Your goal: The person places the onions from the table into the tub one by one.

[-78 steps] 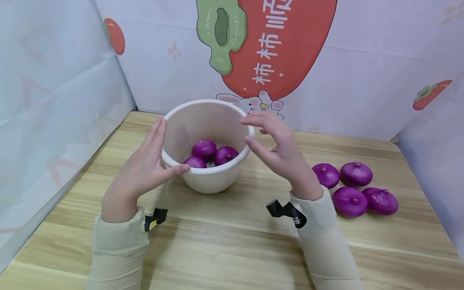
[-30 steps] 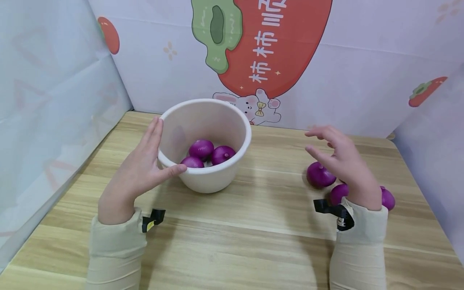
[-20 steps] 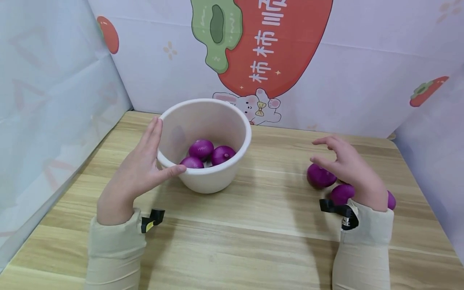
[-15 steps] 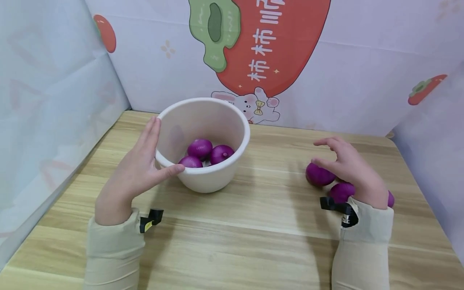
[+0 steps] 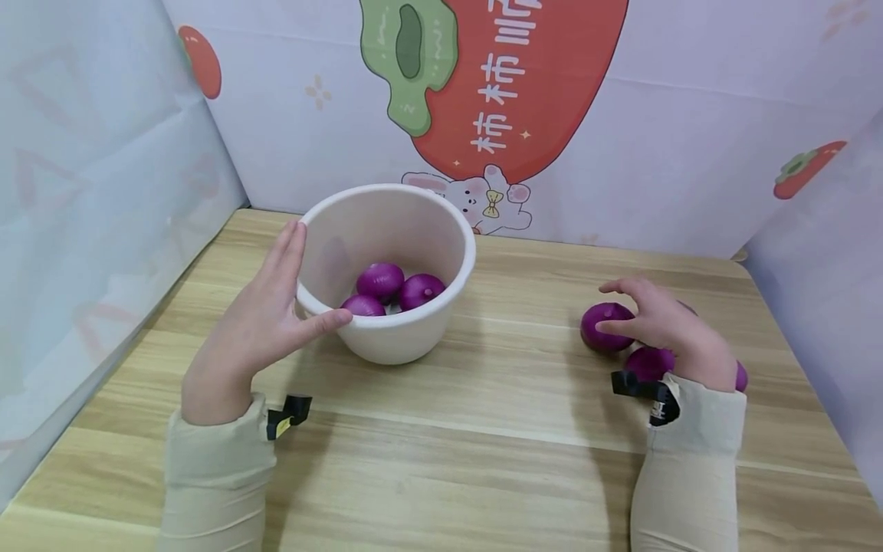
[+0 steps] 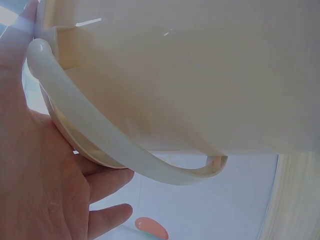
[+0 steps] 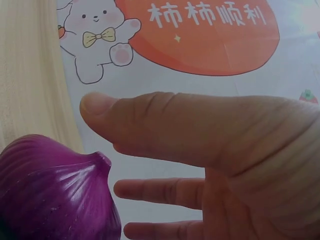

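Note:
A white bucket [image 5: 396,341] holds three purple onions [image 5: 381,281]. Against its left side rests my left hand [image 5: 265,330], fingers fairly straight and thumb at the front rim. The left wrist view gives the bucket's wall and its white handle [image 6: 105,135], with fingers behind. My right hand [image 5: 665,322] hovers at the onion pile, thumb and fingers spread apart beside the leftmost onion [image 5: 599,326]; nothing is held. In the right wrist view that onion [image 7: 55,190] sits to the left of the fingertips. Another onion [image 5: 648,363] lies under the hand, and others behind are mostly hidden.
The wooden table [image 5: 455,475] runs back to a white printed backdrop [image 5: 676,153]. A side sheet [image 5: 83,230] closes off the left. Both wrists carry small black camera mounts [image 5: 290,415].
My right hand has moved from the bucket's right rim over to the onions on the right, then lowered beside the leftmost one. The left hand has stayed at the bucket.

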The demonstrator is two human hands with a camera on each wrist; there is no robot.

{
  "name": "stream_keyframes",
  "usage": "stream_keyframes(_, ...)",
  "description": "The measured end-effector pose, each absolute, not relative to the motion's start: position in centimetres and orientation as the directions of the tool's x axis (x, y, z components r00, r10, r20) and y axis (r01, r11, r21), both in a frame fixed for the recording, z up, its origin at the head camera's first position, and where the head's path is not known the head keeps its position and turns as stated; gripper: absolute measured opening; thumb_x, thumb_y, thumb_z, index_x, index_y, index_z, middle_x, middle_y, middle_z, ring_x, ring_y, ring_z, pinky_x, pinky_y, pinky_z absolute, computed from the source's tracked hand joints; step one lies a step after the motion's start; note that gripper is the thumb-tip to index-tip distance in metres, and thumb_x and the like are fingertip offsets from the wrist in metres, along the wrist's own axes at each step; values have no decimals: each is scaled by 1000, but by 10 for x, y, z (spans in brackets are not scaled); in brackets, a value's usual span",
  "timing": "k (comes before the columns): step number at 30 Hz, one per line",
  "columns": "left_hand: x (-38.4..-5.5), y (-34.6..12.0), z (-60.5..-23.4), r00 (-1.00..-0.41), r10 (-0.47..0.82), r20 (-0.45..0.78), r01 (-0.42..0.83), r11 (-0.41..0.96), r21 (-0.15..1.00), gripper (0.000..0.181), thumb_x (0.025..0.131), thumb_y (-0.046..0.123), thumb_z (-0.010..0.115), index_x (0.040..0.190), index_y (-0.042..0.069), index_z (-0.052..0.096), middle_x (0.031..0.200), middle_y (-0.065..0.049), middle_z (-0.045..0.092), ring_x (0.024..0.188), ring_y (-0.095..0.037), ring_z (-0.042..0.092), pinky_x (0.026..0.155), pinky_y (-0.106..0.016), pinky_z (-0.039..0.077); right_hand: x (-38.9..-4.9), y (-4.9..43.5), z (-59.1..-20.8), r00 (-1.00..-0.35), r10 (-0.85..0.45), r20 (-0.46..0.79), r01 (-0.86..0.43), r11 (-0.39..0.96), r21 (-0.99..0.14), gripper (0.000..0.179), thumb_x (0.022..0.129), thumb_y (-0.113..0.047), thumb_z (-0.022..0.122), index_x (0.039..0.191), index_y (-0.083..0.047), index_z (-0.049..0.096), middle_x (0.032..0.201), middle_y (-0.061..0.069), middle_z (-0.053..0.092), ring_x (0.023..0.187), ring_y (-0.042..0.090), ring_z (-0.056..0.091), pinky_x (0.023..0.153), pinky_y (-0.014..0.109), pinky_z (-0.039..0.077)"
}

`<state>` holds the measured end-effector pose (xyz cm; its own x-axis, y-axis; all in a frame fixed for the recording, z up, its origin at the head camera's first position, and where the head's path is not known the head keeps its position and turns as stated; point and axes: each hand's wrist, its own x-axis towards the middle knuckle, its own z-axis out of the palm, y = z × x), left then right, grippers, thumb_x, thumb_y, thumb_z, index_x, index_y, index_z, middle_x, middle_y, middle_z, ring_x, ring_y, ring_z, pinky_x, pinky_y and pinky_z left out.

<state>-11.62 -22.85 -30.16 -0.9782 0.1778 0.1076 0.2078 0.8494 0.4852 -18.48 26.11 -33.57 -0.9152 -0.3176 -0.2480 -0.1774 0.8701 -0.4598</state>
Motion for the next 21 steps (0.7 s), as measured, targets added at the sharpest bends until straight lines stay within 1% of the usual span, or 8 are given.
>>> stream_keyframes(3,-117,-228,-301,-976,181,119,216,850,481,116,83,61,69,160,19,-8,169,3,-7,156,-30,7,112,-72,26,-187,261,-338,-908,-325,-265,-177,869,-463,67,91,-28,72,143,4,43,149,35,35,138,54,30,108,70,28)
stream_keyframes(7,-117,-228,-300,-976,181,124,219,850,480,116,83,60,69,160,19,-7,169,3,-7,157,-28,5,112,-72,26,-190,259,-340,-897,-348,-274,-192,863,-468,66,90,-27,72,141,5,44,146,34,39,135,52,33,109,69,29)
stream_keyframes(11,-118,-228,-301,-976,180,122,217,849,482,116,83,60,69,160,20,-8,168,4,-7,157,-28,4,112,-72,26,-191,257,-343,-887,-340,-312,-176,874,-452,70,88,-28,74,143,2,42,147,33,39,133,50,36,105,70,35)
stream_keyframes(15,-117,-228,-301,-977,179,118,214,850,482,115,84,60,69,160,20,-8,168,5,-8,156,-29,5,112,-72,26,-191,257,-346,-880,-330,-342,-161,885,-438,74,86,-29,76,145,-2,41,145,34,39,127,50,41,98,70,42)
stream_keyframes(21,-117,-228,-301,-976,183,118,218,850,479,116,84,60,69,160,18,-8,169,3,-7,156,-29,5,113,-71,26,-191,256,-351,-865,-329,-378,-147,888,-436,76,84,-28,78,146,-5,40,140,35,41,120,49,48,90,62,50)
